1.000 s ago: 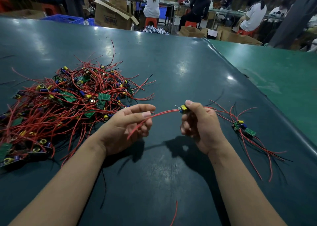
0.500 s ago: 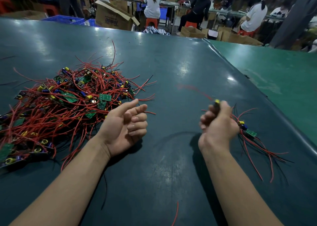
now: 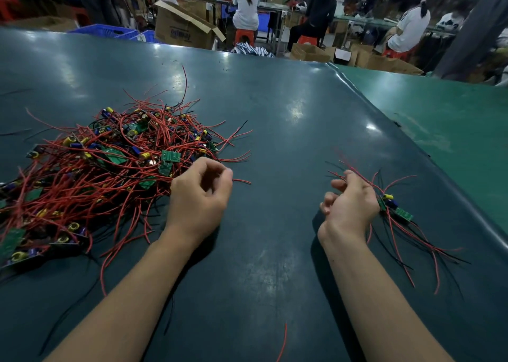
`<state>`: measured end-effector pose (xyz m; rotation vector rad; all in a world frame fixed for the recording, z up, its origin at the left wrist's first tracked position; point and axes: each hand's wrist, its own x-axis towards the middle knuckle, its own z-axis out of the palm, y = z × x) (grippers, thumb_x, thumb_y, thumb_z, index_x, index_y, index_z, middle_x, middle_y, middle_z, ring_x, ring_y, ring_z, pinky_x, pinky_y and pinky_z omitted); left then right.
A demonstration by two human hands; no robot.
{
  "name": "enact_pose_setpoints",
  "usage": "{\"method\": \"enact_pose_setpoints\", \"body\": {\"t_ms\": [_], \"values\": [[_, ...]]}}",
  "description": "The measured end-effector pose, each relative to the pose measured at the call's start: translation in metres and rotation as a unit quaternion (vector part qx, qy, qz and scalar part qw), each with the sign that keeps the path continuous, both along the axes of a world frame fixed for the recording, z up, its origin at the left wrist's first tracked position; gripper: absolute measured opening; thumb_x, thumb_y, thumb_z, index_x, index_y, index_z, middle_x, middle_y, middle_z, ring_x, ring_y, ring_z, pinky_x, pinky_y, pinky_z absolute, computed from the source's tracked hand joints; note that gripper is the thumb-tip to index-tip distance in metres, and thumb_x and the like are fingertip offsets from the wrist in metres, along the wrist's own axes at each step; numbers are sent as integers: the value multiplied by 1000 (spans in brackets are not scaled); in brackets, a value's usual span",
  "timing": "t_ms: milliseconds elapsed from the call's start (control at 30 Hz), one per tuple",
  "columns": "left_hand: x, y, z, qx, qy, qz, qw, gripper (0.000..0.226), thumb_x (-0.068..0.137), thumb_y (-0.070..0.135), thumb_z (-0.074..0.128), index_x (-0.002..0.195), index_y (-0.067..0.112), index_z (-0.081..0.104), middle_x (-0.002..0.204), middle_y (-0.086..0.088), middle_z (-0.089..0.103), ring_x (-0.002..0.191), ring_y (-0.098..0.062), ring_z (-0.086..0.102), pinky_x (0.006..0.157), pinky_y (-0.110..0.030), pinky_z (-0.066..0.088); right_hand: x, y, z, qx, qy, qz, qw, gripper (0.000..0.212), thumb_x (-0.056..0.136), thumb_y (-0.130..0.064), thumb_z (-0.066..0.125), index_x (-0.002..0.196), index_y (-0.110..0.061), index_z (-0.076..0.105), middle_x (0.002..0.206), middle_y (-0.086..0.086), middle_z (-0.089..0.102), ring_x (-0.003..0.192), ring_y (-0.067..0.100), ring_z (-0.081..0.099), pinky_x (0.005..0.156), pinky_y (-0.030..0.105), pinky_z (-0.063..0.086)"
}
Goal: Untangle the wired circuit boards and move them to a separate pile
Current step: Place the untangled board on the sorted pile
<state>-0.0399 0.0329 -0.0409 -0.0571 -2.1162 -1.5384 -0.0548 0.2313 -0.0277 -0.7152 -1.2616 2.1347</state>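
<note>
Tangled circuit boards (image 3: 110,169) beside left hand (image 3: 198,199), carton (image 3: 187,28) print illegible

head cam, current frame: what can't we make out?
- Big tangled pile: its left side is cut off by the frame edge.
- Right hand: it covers part of the small pile; its fingertips are blurred.
- Left hand: whether it pinches a wire is unclear.

Bare worktop (image 3: 275,141) stretches between the big tangled pile (image 3: 110,174) on the left and the small sorted pile (image 3: 395,213) on the right, leaving an open lane up the middle. A loose red wire (image 3: 283,342) lies across its near edge.
</note>
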Motion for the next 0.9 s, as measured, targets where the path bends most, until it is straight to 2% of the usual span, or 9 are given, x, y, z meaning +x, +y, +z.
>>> {"method": "enact_pose_setpoints", "body": {"t_ms": [67,133,333,400,567,700,767,833,900], "values": [[3,-1,-6,-209,95,56,972,7,86,12,69,80,11,66,68,0,58,64,-14,53,62,-24,43,-2,-3,-2,38,3,17,999,12,96,-13,50,85,-17,52,60,-4,54,36,10,37,37,17,25],[3,-6,-8,-292,83,110,947,4,84,11,70,85,7,70,81,-7,60,80,-27,54,74,-35,43,-3,-6,-5,76,2,41,996,13,96,-12,49,87,-18,56,60,-4,56,39,11,38,37,18,28],[0,-26,2,-316,86,315,891,22,85,16,63,107,17,69,111,-11,61,102,-35,50,82,-42,37,-4,-9,-11,132,7,85,988,14,95,-9,49,89,-17,59,51,-9,57,37,8,37,38,17,31],[-2,-32,3,-330,34,342,879,33,85,19,62,118,17,64,120,-10,58,110,-35,45,88,-44,34,-4,-9,-10,133,7,90,987,14,95,-9,50,89,-16,60,51,-8,57,38,9,38,38,17,31],[-2,-40,2,-309,2,334,890,25,86,20,67,110,20,72,108,-4,68,103,-35,50,86,-42,29,-2,-8,-9,132,6,105,986,12,95,-8,50,91,-13,61,50,-8,57,38,7,39,37,17,31],[4,-24,12,-300,225,283,883,13,91,11,66,103,13,73,100,-10,67,91,-34,58,78,-42,40,2,-11,-4,133,23,152,979,13,96,-8,53,87,-14,62,52,-6,57,38,7,38,37,16,29],[10,-13,14,-287,322,212,877,11,91,2,66,98,7,73,97,-12,66,88,-31,59,76,-43,46,7,-17,-1,109,43,284,952,17,95,-16,58,81,-14,68,56,0,58,38,8,41,37,16,26],[16,-3,11,-282,340,136,887,12,89,-2,65,95,4,73,98,-13,66,89,-30,60,78,-44,48,15,-26,0,89,45,441,892,25,92,-33,60,81,-15,74,64,3,63,41,10,47,38,17,28],[18,4,8,-289,331,79,895,11,89,-2,65,94,2,74,97,-13,67,86,-32,62,77,-43,49,21,-33,-1,89,61,510,854,29,87,-44,63,87,-17,76,76,5,67,45,13,54,36,17,34]]}}
